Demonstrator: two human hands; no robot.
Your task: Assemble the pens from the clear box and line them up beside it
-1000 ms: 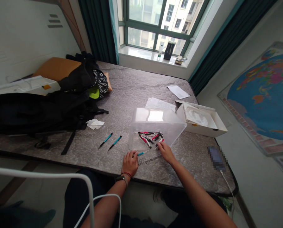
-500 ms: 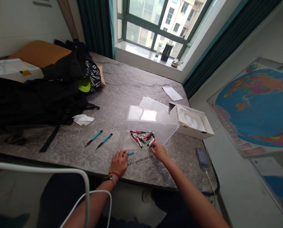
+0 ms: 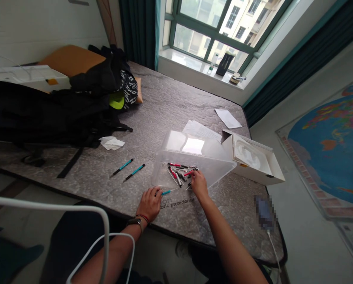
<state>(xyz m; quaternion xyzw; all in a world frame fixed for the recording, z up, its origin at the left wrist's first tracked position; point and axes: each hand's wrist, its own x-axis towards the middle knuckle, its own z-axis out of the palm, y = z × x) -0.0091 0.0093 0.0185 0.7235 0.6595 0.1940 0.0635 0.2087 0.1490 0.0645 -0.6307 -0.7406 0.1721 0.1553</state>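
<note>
My left hand [image 3: 150, 203] rests on the mattress at the front, its fingers closed around a teal pen barrel [image 3: 166, 192]. A thin refill tip points out of the barrel to the right. My right hand [image 3: 199, 184] reaches over the near edge of a clear plastic box [image 3: 216, 165], fingertips pinched together among a pile of loose pen parts [image 3: 176, 172] in red, black, white and silver. A red piece [image 3: 190, 172] lies right at those fingertips; whether they grip it is hidden. Two teal-and-black pens, a left one [image 3: 122, 167] and a right one [image 3: 134, 172], lie side by side left of the box.
An open white carton [image 3: 268, 173] stands right of the clear box, with paper sheets [image 3: 200, 129] behind. A crumpled tissue [image 3: 111, 143] and a black bag [image 3: 76, 114] lie left. A blurred phone [image 3: 264, 213] with its cable is at right. A white tube [image 3: 61, 207] crosses the lower left foreground.
My right hand has moved slightly farther into the pile of pen parts. My left hand keeps the teal barrel in place. The whole view has shifted a little.
</note>
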